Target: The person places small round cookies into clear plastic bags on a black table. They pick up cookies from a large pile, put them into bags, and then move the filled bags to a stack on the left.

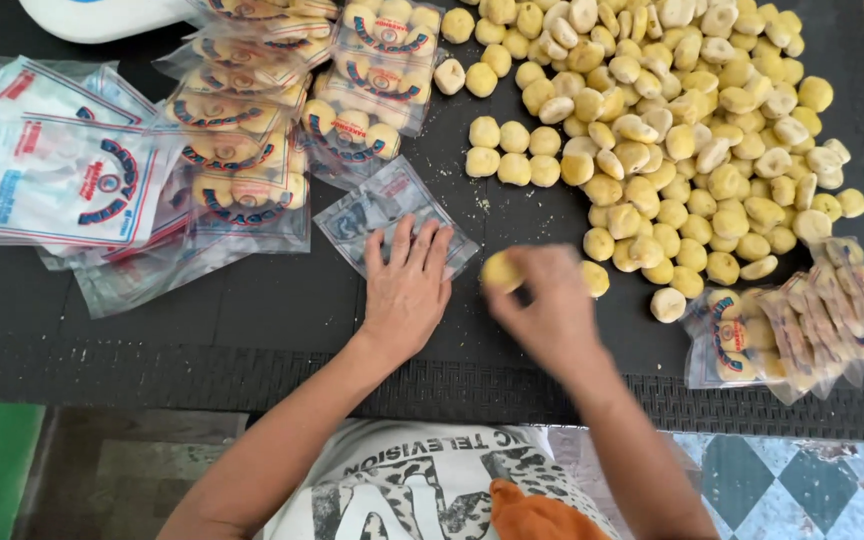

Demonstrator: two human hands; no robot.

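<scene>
Pinning empty clear bag [397,220] flat on desk [252,310], left hand [407,285] fingers spread | right hand [547,310] fingers pinching one yellow biscuit [501,271], blurred, probably near bag mouth | biscuit pile [672,130] beside

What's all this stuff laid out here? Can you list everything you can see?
Loose round biscuits: a big heap, too many to count, pale yellow, upper right of the mat.
Filled packets: a stack, clear with red and blue print, yellow biscuits inside, upper middle.
More filled packets: a small pile, right edge.
Empty bags: a pile, clear and white with red and blue print, left.
Single empty bag: one, clear, centre, lying flat.
Mat: one, black, under everything.
White object: one, top left, mostly cut off.
Left hand: flat on the single empty bag.
Right hand: blurred, holding one biscuit beside the bag.
</scene>
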